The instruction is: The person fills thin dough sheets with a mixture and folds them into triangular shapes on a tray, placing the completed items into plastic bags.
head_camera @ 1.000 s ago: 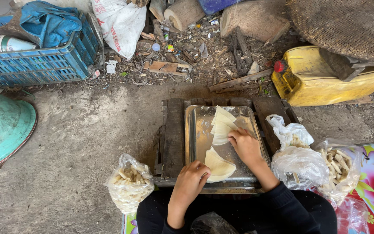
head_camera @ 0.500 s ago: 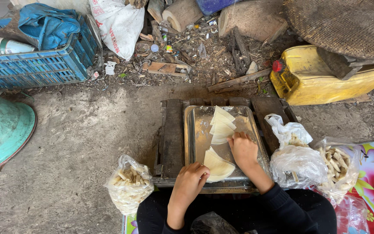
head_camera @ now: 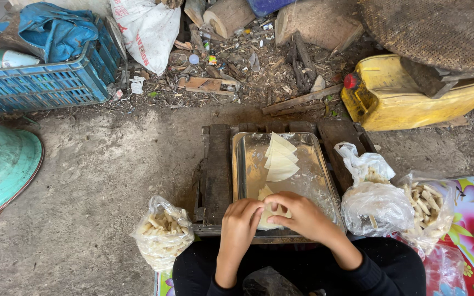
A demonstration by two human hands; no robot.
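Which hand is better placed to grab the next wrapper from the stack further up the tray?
Right, probably. The right hand lies on the near wrapper, on the side under the wrapper stack in the metal tray. The left hand pinches the wrapper's left edge, a little farther off.

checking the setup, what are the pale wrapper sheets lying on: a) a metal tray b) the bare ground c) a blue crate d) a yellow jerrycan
a: the pale wrapper sheets lie on the metal tray, which sits on a dark wooden pallet, with both hands at the tray's near end.
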